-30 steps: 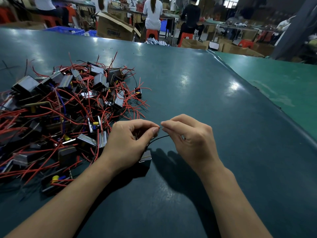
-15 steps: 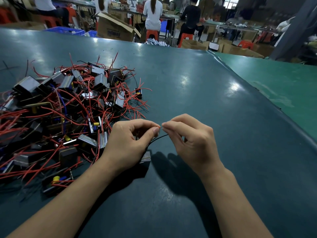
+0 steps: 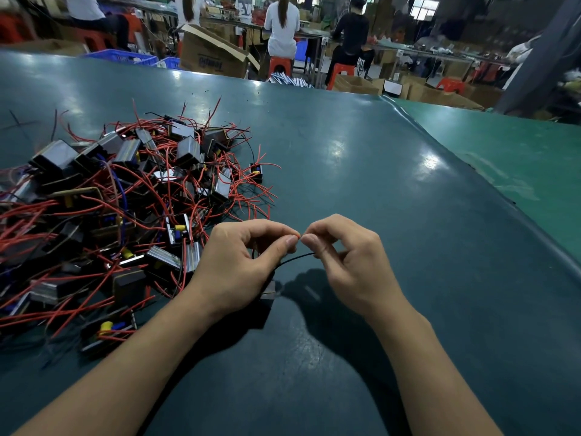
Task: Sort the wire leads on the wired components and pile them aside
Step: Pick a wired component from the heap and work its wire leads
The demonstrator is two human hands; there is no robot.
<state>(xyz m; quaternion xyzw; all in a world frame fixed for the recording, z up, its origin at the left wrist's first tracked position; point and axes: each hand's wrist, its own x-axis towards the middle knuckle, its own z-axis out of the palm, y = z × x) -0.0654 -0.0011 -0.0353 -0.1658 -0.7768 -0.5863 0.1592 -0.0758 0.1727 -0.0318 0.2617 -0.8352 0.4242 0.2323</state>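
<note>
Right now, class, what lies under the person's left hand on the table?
A dark boxy component sits partly under the left hand, with a black wire running toward the right hand. The hand covers most of it, so its other wires cannot be seen.

Both hands [image 3: 295, 262] seemingly pinching red lead [image 3: 298, 236]

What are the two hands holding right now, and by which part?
Both the left hand and right hand pinch the tip of a red wire lead of one component, which is partly hidden under the left hand.
</note>
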